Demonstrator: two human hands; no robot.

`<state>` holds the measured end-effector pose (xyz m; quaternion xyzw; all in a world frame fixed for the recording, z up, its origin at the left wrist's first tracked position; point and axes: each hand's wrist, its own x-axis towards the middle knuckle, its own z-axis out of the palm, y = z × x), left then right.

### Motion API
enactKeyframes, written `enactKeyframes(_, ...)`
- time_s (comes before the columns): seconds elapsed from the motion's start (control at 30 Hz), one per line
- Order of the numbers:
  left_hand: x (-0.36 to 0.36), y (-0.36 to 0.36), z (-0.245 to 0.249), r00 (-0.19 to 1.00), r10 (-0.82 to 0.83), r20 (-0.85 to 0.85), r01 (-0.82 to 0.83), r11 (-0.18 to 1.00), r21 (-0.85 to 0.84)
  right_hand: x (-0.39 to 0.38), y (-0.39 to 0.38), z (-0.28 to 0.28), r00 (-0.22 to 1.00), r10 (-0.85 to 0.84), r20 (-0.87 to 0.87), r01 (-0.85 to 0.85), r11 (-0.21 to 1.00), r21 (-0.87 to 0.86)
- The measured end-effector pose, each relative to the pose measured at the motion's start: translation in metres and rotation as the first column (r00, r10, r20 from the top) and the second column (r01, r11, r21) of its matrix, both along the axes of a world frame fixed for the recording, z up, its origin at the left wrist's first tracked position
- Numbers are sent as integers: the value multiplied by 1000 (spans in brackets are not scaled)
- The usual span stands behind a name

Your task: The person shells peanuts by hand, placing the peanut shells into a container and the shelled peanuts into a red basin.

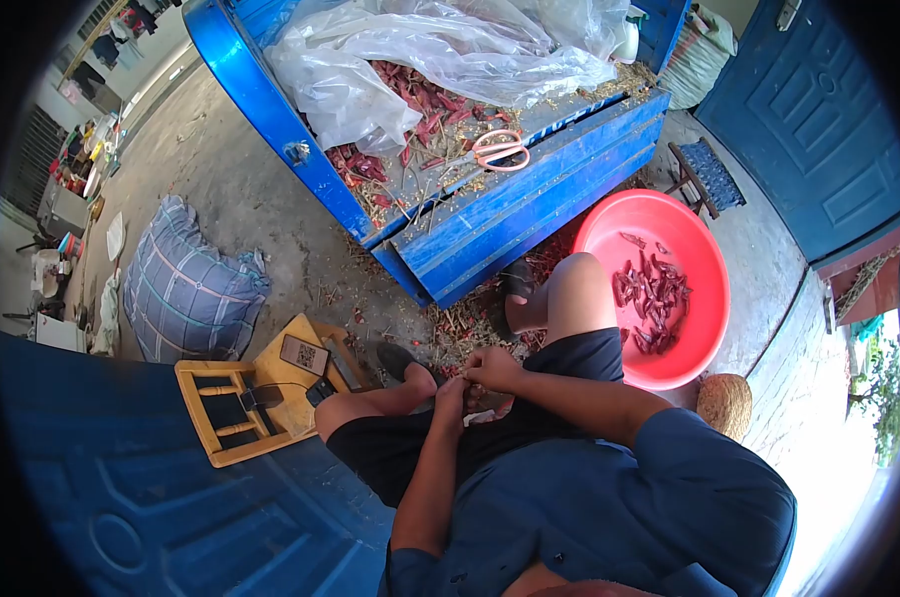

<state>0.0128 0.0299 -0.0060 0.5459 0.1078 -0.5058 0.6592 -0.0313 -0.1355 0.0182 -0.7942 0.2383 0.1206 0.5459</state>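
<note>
My left hand (451,398) and my right hand (494,368) meet above my lap, between my knees. Their fingers are closed and pressed together at the tips. Whatever they pinch is too small or hidden to make out. A small whitish and pink patch (490,412) shows just below them on my lap. To the right stands a pink plastic basin (704,249) with dried red chilies (654,298) lying in it. Ahead, scissors with pink handles (500,150) rest on the edge of the blue cart bed (540,229), apart from both hands.
Clear plastic sheeting (450,45) partly covers more red chilies on the cart. A wooden chair (216,413) with a phone (304,353) is at left, near a checked cloth bundle (191,289). Stems litter the ground. A small stool (707,174) stands beyond the basin.
</note>
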Motion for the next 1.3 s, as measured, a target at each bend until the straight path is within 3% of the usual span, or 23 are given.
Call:
enactKeyframes(0.07, 0, 0, 1, 999, 29, -16, -29, 999, -22, -4, 1, 4, 999, 13, 43, -15, 999, 46)
enactKeyframes(0.13, 0, -3, 19, 998, 68, -17, -68, 997, -26, -7, 0, -1, 982, -61, 178, 25, 980, 197)
enactKeyframes(0.17, -2, -2, 18, 997, 71, -23, -72, 997, -26, -8, 0, -3, 983, -57, 172, 23, 980, 196)
enactKeyframes(0.23, 0, -4, 17, 1000, 25, 1, -25, 998, -52, -6, -2, -5, 987, -158, 4, 147, 925, 349)
enactKeyframes(0.37, 0, -8, 35, 998, 32, -55, -30, 999, 36, 0, -10, -13, 994, -18, -108, 51, 949, 310)
enactKeyframes(0.43, 1, -6, 36, 997, 48, -56, -47, 999, 7, 0, -10, -18, 999, -8, 41, -3, 970, 245)
enactKeyframes(0.5, 2, -3, 23, 995, 75, -64, -79, 995, -64, 2, -8, 0, 996, -72, 43, 58, 963, 262)
enactKeyframes(0.67, 6, -4, 36, 989, 88, -115, -91, 996, -25, 4, -10, 0, 998, -68, 2, 61, 907, 416)
enactKeyframes(0.73, 7, -5, 32, 995, 45, -94, -51, 997, -59, 7, -14, 8, 991, -106, -77, 131, 816, 563)
enactKeyframes(0.83, 10, -9, 33, 992, 47, -121, -52, 998, -40, 13, -16, 8, 992, -84, -97, 123, 834, 538)
enactKeyframes(0.9, 14, -13, 37, 991, 40, -127, -47, 997, -55, 13, -18, 4, 985, -105, -137, 167, 784, 597)
enactKeyframes(0.97, 16, -17, 40, 990, 34, -135, -44, 997, -69, 13, -19, -10, 925, -234, -300, 381, 568, 729)
enactKeyframes(1.0, 18, -18, 41, 990, 42, -137, -54, 995, -88, 15, -19, -8, 924, -233, -303, 382, 570, 727)
enactKeyframes(1.07, 20, -23, 39, 988, 54, -142, -70, 991, -111, 19, -19, -5, 836, -319, -446, 546, 415, 728)
enactKeyframes(1.2, 19, -21, 29, 978, 114, -175, -149, 968, -202, 28, -36, -24, 890, -310, -333, 455, 564, 689)
enactKeyframes(1.27, 20, -11, 30, 966, 159, -202, -207, 948, -243, 40, -54, -19, 868, -431, -247, 496, 762, 417)
enactKeyframes(1.3, 26, -5, 34, 964, 173, -200, -218, 948, -231, 45, -60, -17, 872, -426, -240, 489, 767, 415)
